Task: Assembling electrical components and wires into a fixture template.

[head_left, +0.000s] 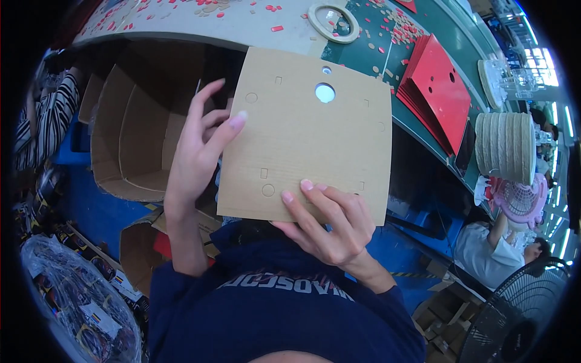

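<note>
A square brown cardboard sheet (308, 133) is held up in front of me, its plain side showing. Two round holes pierce it near the top, and several small circles and rectangles are cut in outline but still filled. My right hand (333, 224) grips its lower edge, fingers on the face and thumb underneath. Beside the left edge, my left hand (203, 136) has its fingers apart. Its thumb overlaps that edge; whether it presses on the sheet I cannot tell.
A large open cardboard box (136, 127) stands left. Red folded card pieces (439, 91) lie on the green bench, near a tape roll (333, 24) and punched-out scraps (405, 27). Right are a stack of white rolls (503, 147), a black fan (520, 314) and another person (487, 251).
</note>
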`<state>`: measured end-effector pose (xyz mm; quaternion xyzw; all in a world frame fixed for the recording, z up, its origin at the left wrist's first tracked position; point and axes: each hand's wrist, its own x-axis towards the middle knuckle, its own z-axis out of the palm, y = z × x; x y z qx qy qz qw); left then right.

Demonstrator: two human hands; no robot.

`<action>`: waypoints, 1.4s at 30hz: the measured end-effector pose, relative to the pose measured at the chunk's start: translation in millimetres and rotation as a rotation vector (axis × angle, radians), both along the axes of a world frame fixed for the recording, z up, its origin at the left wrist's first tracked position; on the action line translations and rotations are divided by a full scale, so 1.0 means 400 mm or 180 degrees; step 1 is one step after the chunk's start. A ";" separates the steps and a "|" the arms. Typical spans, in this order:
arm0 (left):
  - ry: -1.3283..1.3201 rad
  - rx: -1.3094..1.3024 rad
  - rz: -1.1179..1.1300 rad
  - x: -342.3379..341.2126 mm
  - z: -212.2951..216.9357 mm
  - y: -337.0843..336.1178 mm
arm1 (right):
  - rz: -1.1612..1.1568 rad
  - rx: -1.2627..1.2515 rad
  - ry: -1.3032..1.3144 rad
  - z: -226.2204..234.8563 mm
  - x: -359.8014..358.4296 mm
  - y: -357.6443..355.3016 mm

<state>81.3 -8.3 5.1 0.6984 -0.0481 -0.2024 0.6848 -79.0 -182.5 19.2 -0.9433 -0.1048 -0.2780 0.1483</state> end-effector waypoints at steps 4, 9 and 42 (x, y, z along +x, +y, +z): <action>-0.0102 0.0510 -0.0582 0.042 -0.003 -0.031 | -0.0100 0.0086 0.0109 0.001 -0.002 0.011; -0.0002 -0.0596 -0.0717 0.052 -0.030 -0.048 | -0.0227 0.0171 0.0844 0.102 -0.011 -0.039; -0.0297 -0.0160 -0.0547 0.043 -0.013 -0.071 | -0.0751 0.4102 0.1401 -0.034 0.021 -0.252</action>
